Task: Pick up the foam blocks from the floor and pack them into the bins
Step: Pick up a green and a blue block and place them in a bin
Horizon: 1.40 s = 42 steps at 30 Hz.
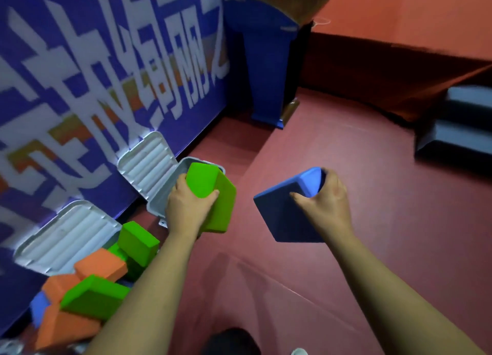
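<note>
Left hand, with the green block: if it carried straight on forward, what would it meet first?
Probably the open grey bin right ahead: the left hand holds the green block over its near rim. Depth is unclear, but nothing shows between them.

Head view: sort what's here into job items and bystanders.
Job: green block in left hand; blue block in right hand; open grey bin; piled blocks.
Bystanders: blue stand; banner; steps.
</note>
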Tool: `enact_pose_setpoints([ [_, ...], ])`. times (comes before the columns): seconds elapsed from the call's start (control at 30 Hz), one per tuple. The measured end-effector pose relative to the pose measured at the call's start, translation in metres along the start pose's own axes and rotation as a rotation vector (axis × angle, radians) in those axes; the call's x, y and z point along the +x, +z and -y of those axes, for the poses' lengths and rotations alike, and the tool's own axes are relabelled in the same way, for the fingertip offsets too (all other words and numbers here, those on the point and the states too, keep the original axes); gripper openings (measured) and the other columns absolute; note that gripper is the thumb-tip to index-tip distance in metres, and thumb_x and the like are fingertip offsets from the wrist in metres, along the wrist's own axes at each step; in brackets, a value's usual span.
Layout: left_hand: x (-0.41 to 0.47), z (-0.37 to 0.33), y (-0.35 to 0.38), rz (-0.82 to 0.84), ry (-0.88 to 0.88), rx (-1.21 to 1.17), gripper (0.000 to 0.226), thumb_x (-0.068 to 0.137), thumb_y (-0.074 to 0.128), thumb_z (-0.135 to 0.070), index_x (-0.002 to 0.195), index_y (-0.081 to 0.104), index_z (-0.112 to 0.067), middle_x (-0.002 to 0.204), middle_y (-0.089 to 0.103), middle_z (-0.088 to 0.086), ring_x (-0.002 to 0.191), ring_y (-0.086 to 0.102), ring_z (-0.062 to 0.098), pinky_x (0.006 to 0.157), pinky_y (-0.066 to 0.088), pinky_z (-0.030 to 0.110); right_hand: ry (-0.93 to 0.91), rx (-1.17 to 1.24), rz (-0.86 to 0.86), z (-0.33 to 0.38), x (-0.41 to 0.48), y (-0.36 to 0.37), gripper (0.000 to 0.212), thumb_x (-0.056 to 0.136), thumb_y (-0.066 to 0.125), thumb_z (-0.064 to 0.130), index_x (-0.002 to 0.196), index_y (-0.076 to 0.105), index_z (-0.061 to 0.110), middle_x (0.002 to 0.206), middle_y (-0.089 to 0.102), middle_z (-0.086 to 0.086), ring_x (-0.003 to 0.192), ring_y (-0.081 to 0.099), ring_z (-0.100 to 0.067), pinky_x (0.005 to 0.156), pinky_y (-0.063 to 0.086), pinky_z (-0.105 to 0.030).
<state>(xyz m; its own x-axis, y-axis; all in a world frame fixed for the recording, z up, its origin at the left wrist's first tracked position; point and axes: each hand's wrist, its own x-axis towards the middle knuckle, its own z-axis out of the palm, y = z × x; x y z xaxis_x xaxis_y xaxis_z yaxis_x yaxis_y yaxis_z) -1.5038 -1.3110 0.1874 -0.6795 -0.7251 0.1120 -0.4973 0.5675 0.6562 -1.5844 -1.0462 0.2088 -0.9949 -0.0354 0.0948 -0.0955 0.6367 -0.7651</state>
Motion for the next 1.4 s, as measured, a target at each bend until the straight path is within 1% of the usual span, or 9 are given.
enact_pose_setpoints([
  [0.17,0.047,0.031,-0.002,-0.095,-0.139,0.015,0.078,0.067,0.083,-0.047,0.127,0.050,-0.010,0.118,0.062,0.017,0.111,0.057,0.038,0.088,0.048,0.046,-0.111,-0.009,0.155,0.033,0.064,0.073,0.075,0.072,0.079,0.032,0.136,0.046,0.015,0.127,0.054,0.000,0.119,0.045,-0.024,0.102,0.042,-0.039],
  [0.33,0.132,0.088,0.010,-0.155,-0.278,0.027,0.076,0.066,0.083,-0.047,0.125,0.050,-0.011,0.117,0.063,0.016,0.110,0.057,0.037,0.088,0.049,0.045,-0.204,-0.004,0.323,0.080,0.130,0.190,0.068,0.071,0.078,0.032,0.130,0.048,0.017,0.120,0.053,0.002,0.113,0.047,-0.021,0.092,0.040,-0.030],
  [0.5,0.239,0.144,0.021,-0.163,-0.396,0.014,0.074,0.067,0.083,-0.044,0.123,0.049,-0.011,0.118,0.062,0.017,0.111,0.057,0.037,0.088,0.047,0.044,-0.247,-0.002,0.438,0.134,0.193,0.312,0.069,0.069,0.079,0.032,0.128,0.048,0.015,0.121,0.053,0.002,0.113,0.049,-0.023,0.096,0.044,-0.035],
  [0.73,0.370,0.187,0.041,-0.134,-0.497,0.078,0.078,0.065,0.083,-0.045,0.126,0.047,-0.013,0.120,0.060,0.016,0.110,0.057,0.038,0.085,0.047,0.044,-0.253,-0.041,0.531,0.191,0.280,0.424,0.070,0.066,0.080,0.039,0.124,0.047,0.017,0.118,0.055,0.002,0.111,0.052,-0.023,0.095,0.048,-0.042],
  [0.9,0.447,0.212,0.083,-0.134,-0.571,0.082,0.077,0.067,0.082,-0.045,0.126,0.044,-0.014,0.121,0.059,0.016,0.109,0.057,0.039,0.084,0.050,0.045,-0.255,-0.112,0.617,0.186,0.346,0.489,0.072,0.067,0.080,0.038,0.126,0.046,0.015,0.120,0.053,0.000,0.113,0.050,-0.024,0.098,0.046,-0.042],
  [1.03,0.484,0.231,0.126,-0.168,-0.731,0.070,0.082,0.067,0.083,-0.043,0.132,0.043,-0.012,0.124,0.058,0.018,0.112,0.056,0.039,0.088,0.049,0.045,-0.310,-0.180,0.706,0.170,0.400,0.556,0.069,0.069,0.080,0.035,0.125,0.048,0.010,0.119,0.053,-0.006,0.114,0.048,-0.029,0.099,0.042,-0.040],
  [1.13,0.491,0.242,0.156,-0.238,-0.868,0.082,0.084,0.064,0.080,-0.048,0.131,0.043,-0.014,0.122,0.060,0.016,0.109,0.058,0.038,0.086,0.051,0.047,-0.413,-0.220,0.817,0.165,0.433,0.613,0.076,0.071,0.083,0.030,0.132,0.048,0.002,0.124,0.054,-0.014,0.117,0.047,-0.036,0.102,0.039,-0.042],
  [1.27,0.490,0.257,0.198,-0.300,-1.019,0.085,0.080,0.058,0.070,-0.056,0.121,0.047,-0.013,0.113,0.062,0.016,0.105,0.059,0.038,0.084,0.051,0.047,-0.515,-0.287,0.967,0.152,0.463,0.693,0.068,0.070,0.083,0.032,0.122,0.050,0.002,0.117,0.055,-0.015,0.111,0.050,-0.038,0.098,0.043,-0.048],
  [1.4,0.487,0.274,0.245,-0.343,-1.124,0.051,0.084,0.062,0.074,-0.050,0.129,0.041,-0.011,0.123,0.058,0.021,0.113,0.055,0.041,0.092,0.048,0.047,-0.542,-0.342,1.099,0.126,0.464,0.762,0.078,0.071,0.081,0.036,0.131,0.044,0.003,0.124,0.053,-0.015,0.119,0.046,-0.036,0.104,0.040,-0.047],
])
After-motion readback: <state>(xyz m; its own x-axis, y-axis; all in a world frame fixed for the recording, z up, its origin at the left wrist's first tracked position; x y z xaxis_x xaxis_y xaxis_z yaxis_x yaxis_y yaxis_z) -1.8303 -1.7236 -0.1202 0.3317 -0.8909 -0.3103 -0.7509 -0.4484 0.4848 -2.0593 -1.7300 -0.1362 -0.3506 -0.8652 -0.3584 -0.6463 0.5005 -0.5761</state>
